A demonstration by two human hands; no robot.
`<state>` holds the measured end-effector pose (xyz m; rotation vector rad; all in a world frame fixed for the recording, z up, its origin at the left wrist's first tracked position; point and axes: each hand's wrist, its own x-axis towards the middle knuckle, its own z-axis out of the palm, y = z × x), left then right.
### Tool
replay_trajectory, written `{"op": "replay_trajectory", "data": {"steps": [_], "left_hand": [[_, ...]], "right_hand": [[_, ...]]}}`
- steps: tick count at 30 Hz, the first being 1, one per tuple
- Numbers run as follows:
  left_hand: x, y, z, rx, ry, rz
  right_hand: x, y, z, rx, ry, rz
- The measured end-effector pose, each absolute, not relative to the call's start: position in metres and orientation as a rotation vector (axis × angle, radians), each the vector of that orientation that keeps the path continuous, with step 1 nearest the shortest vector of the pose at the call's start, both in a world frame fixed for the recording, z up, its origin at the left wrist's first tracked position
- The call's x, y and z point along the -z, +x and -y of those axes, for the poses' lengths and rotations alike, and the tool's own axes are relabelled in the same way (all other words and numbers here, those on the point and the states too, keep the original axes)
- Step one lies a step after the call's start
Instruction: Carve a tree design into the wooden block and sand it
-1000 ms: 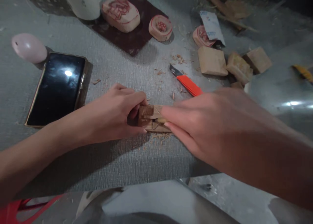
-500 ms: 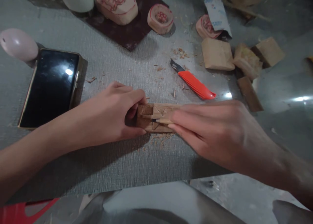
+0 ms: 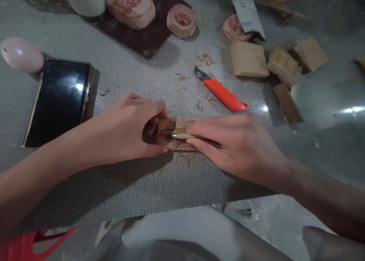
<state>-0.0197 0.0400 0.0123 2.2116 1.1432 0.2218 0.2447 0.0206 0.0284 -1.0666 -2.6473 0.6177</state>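
A small rectangular wooden block [image 3: 182, 144] lies flat on the grey table, with lines cut into its top and a darker recess at its left end. My left hand [image 3: 134, 128] grips that left end, thumb on the near side and fingers on the far side. In my right hand [image 3: 228, 137] is a wood carving chisel [image 3: 182, 136] with a pale wooden handle. Its short metal tip points left and rests over the block's carved part; the handle's rear is hidden by my fingers. Fine shavings [image 3: 186, 157] lie along the block's near edge.
A red-handled utility knife [image 3: 225, 95] lies beyond the block. At left are a phone [image 3: 58, 101] and a pink egg-shaped object [image 3: 22, 55]. Several wood blocks [image 3: 248, 59] sit at right; carved pieces [image 3: 181, 21] lie at the back. The table's near edge faces my lap.
My right hand has pushed the chisel to the left along the block, its tip now nearer the left end. The left hand keeps its hold. The whole view has shifted slightly.
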Motion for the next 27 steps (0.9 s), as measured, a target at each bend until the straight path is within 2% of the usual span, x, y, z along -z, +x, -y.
{"op": "replay_trajectory", "data": {"steps": [8, 15, 27], "left_hand": [[-0.011, -0.023, -0.041, -0.197, 2.225, -1.138], [-0.011, -0.024, -0.040, -0.201, 2.245, -1.139], [-0.002, -0.020, -0.035, -0.360, 2.213, -1.163]], "right_hand": [[-0.033, 0.248, -0.021, -0.642, -1.101, 2.646], [-0.046, 0.243, -0.015, -0.434, -1.188, 2.748], [-0.013, 0.247, -0.005, -0.447, -1.087, 2.579]]}}
